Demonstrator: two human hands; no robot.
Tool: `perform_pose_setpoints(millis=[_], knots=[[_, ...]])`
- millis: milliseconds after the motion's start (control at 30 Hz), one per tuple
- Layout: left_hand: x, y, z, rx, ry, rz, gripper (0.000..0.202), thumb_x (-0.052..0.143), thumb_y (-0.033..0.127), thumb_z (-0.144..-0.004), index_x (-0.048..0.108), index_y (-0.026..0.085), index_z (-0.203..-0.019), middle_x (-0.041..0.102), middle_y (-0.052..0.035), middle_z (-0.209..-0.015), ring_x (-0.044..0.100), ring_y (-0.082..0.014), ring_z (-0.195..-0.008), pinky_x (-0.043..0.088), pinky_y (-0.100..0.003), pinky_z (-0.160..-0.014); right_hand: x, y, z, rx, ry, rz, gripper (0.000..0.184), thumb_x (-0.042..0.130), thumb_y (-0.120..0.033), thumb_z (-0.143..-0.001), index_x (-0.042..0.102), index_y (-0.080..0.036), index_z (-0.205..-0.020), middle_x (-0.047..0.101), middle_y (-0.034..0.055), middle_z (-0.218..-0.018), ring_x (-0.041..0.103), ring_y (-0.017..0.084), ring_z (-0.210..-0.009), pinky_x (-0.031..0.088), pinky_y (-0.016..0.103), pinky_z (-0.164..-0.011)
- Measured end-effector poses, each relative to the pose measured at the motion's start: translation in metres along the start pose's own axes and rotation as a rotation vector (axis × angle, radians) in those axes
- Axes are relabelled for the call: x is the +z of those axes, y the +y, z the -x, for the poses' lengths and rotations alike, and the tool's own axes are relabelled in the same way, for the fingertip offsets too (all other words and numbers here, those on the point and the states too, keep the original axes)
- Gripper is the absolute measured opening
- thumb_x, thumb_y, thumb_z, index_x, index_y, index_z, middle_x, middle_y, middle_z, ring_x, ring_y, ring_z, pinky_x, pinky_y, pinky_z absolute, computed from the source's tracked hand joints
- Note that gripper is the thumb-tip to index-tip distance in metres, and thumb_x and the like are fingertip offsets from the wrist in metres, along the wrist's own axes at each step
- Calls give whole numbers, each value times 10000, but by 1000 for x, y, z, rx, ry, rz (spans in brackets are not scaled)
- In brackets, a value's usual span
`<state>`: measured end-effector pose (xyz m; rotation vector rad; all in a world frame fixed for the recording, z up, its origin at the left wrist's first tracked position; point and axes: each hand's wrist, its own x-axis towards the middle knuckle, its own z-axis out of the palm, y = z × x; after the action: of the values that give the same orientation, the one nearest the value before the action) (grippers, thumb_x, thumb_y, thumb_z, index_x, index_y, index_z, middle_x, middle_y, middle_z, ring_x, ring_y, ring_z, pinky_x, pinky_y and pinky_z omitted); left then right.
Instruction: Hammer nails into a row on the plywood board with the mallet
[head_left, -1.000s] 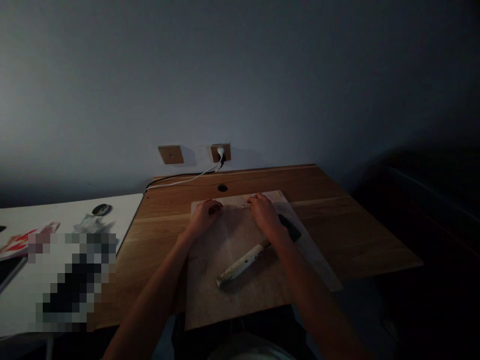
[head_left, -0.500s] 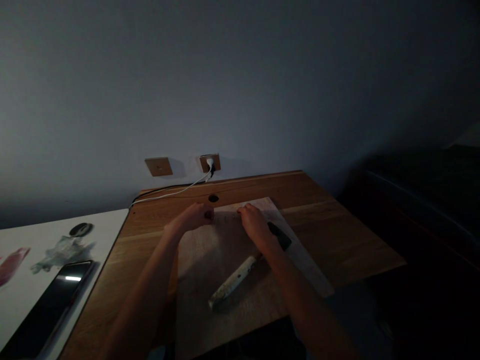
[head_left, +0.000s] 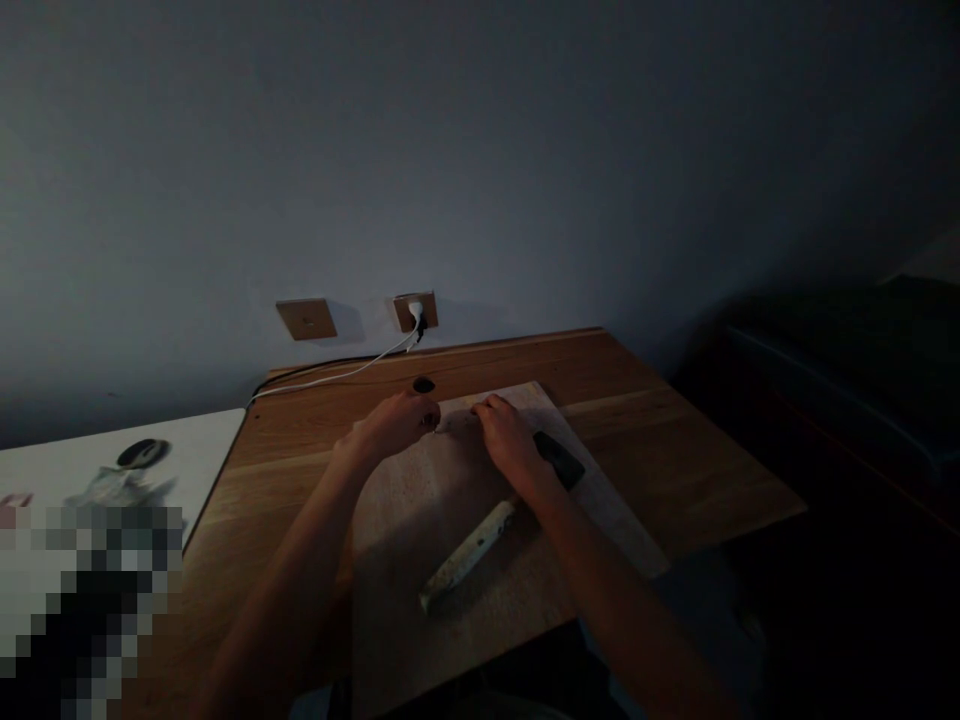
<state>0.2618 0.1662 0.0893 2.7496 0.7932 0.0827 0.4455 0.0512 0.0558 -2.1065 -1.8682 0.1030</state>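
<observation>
A pale wooden board lies on a brown wooden desk, overhanging its near edge. On the board rests a hammer with a light worn handle and a dark head. My left hand is at the board's far edge, fingers curled in a pinch on something small I cannot make out. My right hand rests palm down beside it, fingers bent against the board and partly covering the hammer's neck. The light is dim.
A white cable runs from a wall socket along the desk's back edge, next to a round cable hole. A second wall plate sits left of it. A white table with small items adjoins on the left.
My head has shifted, so the scene has slid left and down then slightly up. Both hands stay at the board's far edge; the left has drawn closer to the right.
</observation>
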Motion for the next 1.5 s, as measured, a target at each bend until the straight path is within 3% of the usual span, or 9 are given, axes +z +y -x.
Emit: perform_pose_setpoints(millis=[400,833,1267,1500], knots=[[-1,10,-1,-24,-28,-24,166,612,136,-862,756,202,-909,748,-64,-888,694,-200,-789,474,-261,-699,4,3,-2,-8,5,-38,383,433,-6,-936,754,-155,-1080,721,132,-1094,623,227,-1056,451,297,-942],[2,9,-2,-62,-18,-40,216,590,125,-863,777,211,-930,771,-77,-943,724,-235,-851,505,-293,-738,-1,-3,-3,-42,46,-103,438,427,44,-900,747,-153,-1126,718,127,-1142,600,216,-1114,433,300,-991],[11,-2,-7,-17,-31,3,180,620,163,-879,792,210,-902,785,-86,-928,735,-235,-869,517,-287,-761,9,2,-5,-109,-16,-227,391,482,20,-905,773,-126,-1122,757,133,-1132,671,200,-1079,463,284,-1001],[5,8,-3,-55,-42,-65,168,616,191,-903,781,209,-931,770,-105,-965,732,-244,-872,520,-296,-761,10,2,-5,-110,-14,-236,393,472,20,-908,772,-125,-1114,758,135,-1100,676,206,-1052,473,294,-980]])
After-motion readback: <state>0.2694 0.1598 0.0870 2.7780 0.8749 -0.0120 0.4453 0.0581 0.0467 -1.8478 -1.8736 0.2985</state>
